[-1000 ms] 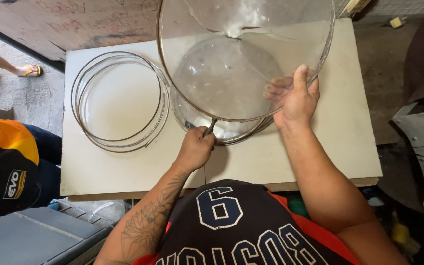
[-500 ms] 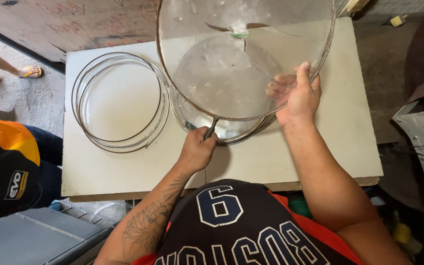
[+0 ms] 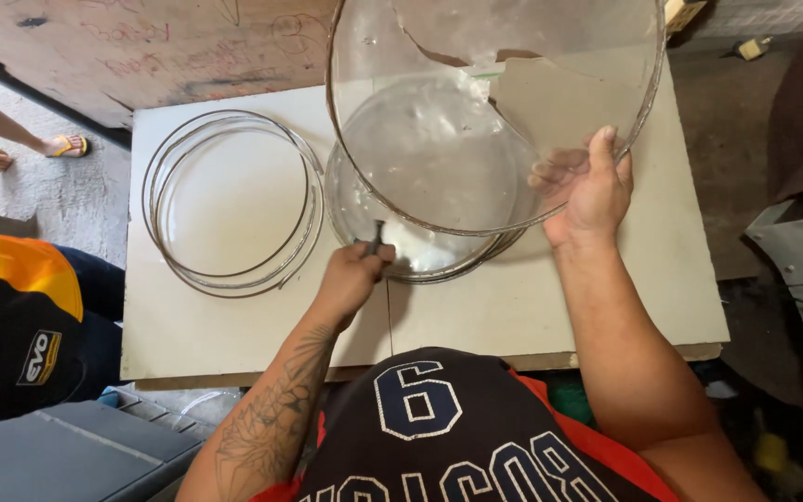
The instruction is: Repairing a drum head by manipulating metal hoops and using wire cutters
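Observation:
My right hand (image 3: 585, 186) holds a large clear round glass pane in a metal rim (image 3: 494, 112), tilted up above the white table (image 3: 513, 307). The pane is cracked, with a piece missing near its top. My left hand (image 3: 353, 276) is closed on a small dark tool (image 3: 375, 237) whose tip touches the pane's lower rim. Beneath the pane lies a stack of round glass discs (image 3: 420, 246). A set of thin metal rings (image 3: 232, 200) lies on the table's left half, apart from both hands.
Another person in an orange and black garment (image 3: 20, 316) sits at the left, with feet in sandals (image 3: 65, 145) on the floor behind. A grey case (image 3: 58, 455) lies lower left. Dark cloth and grey metal parts (image 3: 801, 270) crowd the right.
The pane has shifted a little in my right hand and the break near its top shows more. My left hand stays at the lower rim with the tool.

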